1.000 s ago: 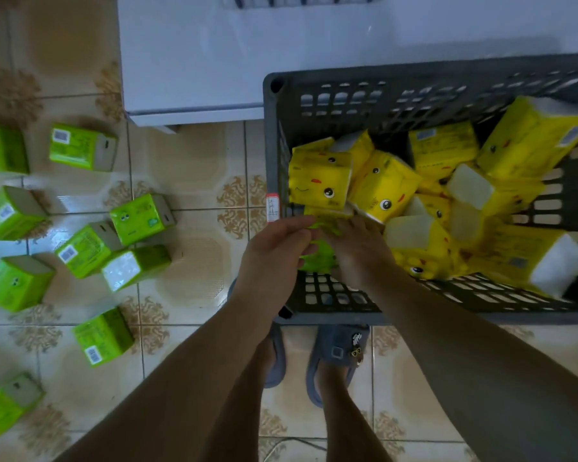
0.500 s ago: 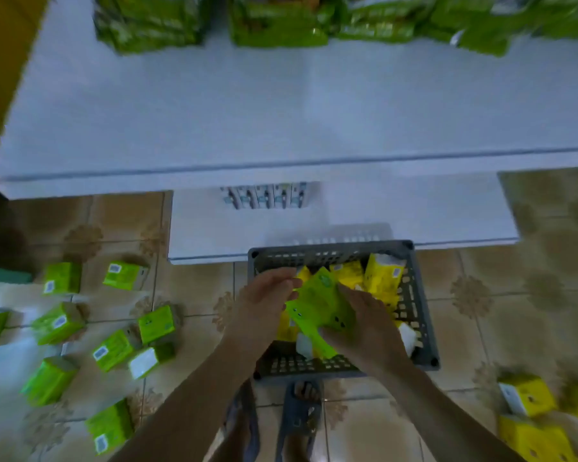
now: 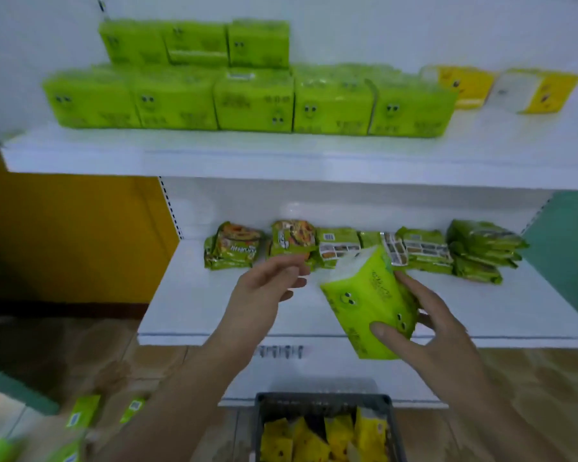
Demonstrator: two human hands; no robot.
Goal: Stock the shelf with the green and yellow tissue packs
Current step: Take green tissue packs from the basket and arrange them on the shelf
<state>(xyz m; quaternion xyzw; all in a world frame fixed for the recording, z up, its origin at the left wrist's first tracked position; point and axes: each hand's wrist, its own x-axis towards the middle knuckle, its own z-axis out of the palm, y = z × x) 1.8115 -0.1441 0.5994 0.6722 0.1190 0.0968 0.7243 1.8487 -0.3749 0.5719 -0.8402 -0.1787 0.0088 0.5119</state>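
The green pack (image 3: 364,295) in your right hand (image 3: 441,331) is tilted, white end up and smiley face toward you, over the front edge of the lower shelf (image 3: 214,311). On the upper shelf (image 3: 281,155), a row of green packs (image 3: 254,101) stands five wide, with a top tier (image 3: 194,43) of three toward the left. Two yellow packs (image 3: 467,85) sit at the right end. More yellow tissue (image 3: 324,438) lies in the crate (image 3: 324,400).

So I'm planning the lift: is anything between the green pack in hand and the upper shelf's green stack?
Nothing visible. The right hand holds the green pack in open air before the lower shelf, clear of the upper shelf.
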